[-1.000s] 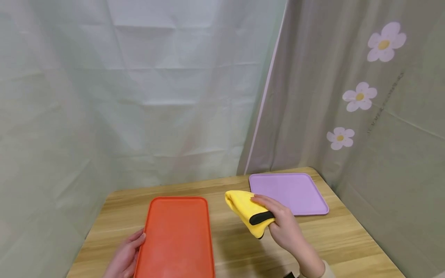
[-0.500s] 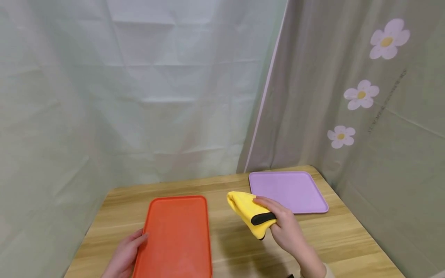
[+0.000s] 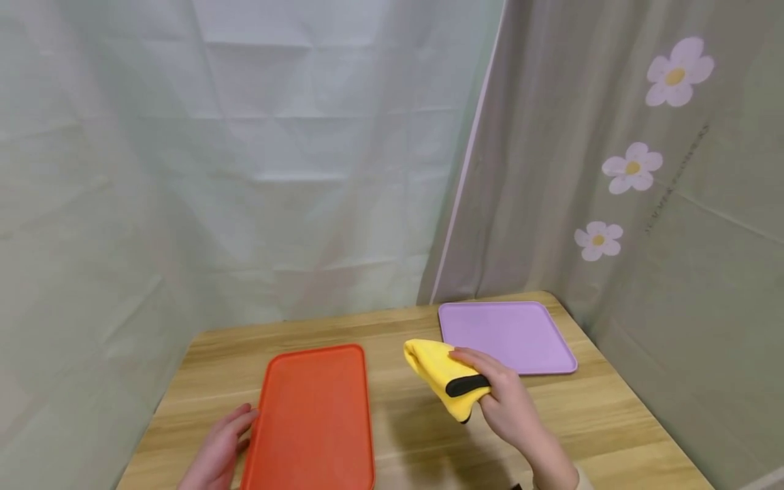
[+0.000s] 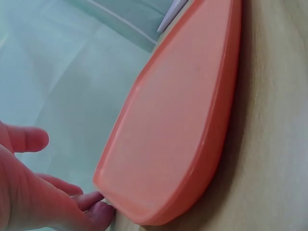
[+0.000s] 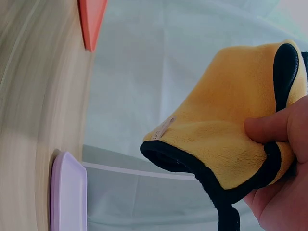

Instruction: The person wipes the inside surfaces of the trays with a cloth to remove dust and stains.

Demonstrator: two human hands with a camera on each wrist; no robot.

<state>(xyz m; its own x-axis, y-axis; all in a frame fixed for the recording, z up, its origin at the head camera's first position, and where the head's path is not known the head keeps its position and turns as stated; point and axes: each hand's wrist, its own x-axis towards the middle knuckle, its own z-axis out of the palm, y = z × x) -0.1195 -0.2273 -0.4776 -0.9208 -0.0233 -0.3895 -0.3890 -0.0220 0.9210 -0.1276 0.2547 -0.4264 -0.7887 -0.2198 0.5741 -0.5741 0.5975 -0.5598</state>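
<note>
An orange-red rectangular tray (image 3: 312, 422) lies on the wooden table at the left front, its near end cut off in the head view. My left hand (image 3: 217, 442) is beside the tray's left edge, fingertips right at the rim. In the left wrist view the thumb (image 4: 31, 139) stands apart from the tray (image 4: 163, 125). My right hand (image 3: 508, 405) holds a folded yellow cloth (image 3: 435, 371) with black edging above the table. The right wrist view shows the thumb pressed on the cloth (image 5: 226, 120), which has a small white label.
A purple tray (image 3: 508, 333) rests at the back right corner of the wooden table (image 3: 600, 429). Pale curtains (image 3: 306, 204) stand behind and at both sides, the right one printed with white flowers (image 3: 633, 167).
My left hand has let go of the orange-red tray's rim and drawn slightly to the left. The tray has turned a little. My right hand keeps the cloth, moving slightly rightward.
</note>
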